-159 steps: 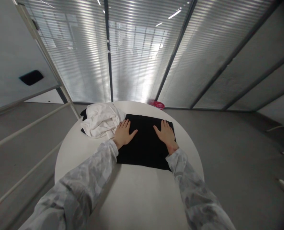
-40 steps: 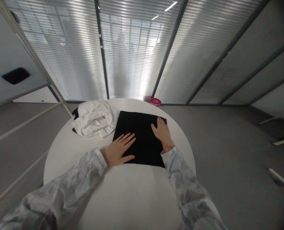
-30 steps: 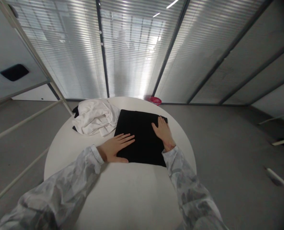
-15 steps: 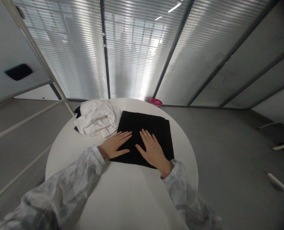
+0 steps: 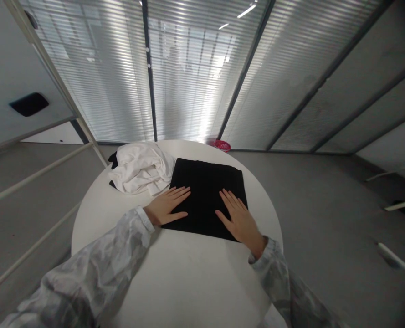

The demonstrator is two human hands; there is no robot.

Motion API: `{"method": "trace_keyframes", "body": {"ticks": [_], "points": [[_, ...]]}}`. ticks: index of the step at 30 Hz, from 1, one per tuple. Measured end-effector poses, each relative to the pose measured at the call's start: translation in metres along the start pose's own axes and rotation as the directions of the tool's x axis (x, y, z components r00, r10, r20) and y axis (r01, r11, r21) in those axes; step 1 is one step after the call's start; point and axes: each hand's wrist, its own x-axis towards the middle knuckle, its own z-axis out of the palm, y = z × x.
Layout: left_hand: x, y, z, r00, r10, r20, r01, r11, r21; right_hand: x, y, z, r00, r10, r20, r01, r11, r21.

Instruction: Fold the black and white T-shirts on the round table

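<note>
A black folded cloth (image 5: 204,193), roughly square, lies flat on the round white table (image 5: 188,278). My left hand (image 5: 168,206) rests palm down on its left edge, fingers stretched out. On the cloth's right side lies my right hand (image 5: 239,219), also flat, with thumb and fingers apart. Neither hand grips anything. Touching or nearly touching the cloth's upper left corner is a crumpled white cloth (image 5: 142,167), with bits of black fabric (image 5: 112,159) showing from under it.
Behind the table stands a glass partition with blinds (image 5: 185,82). A pink basket (image 5: 222,146) is on the floor past the table's far edge. To the left are a pale metal frame (image 5: 45,171) and a white panel; grey floor (image 5: 318,218) lies to the right.
My right hand has slid to the right across the black cloth, from near its middle to its right side. My left hand stays at the left edge.
</note>
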Motion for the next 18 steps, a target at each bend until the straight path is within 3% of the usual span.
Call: {"method": "trace_keyframes", "body": {"ticks": [10, 18], "points": [[0.0, -0.006, 0.006, 0.999, 0.041, -0.032, -0.042, 0.999, -0.007, -0.03, 0.043, 0.003, 0.996, 0.039, -0.08, -0.035, 0.998, 0.058], [-0.005, -0.017, 0.006, 0.999, 0.023, -0.046, -0.021, 0.999, 0.037, -0.034, 0.062, 0.019, 0.982, 0.109, -0.157, -0.108, 0.994, 0.015]]}}
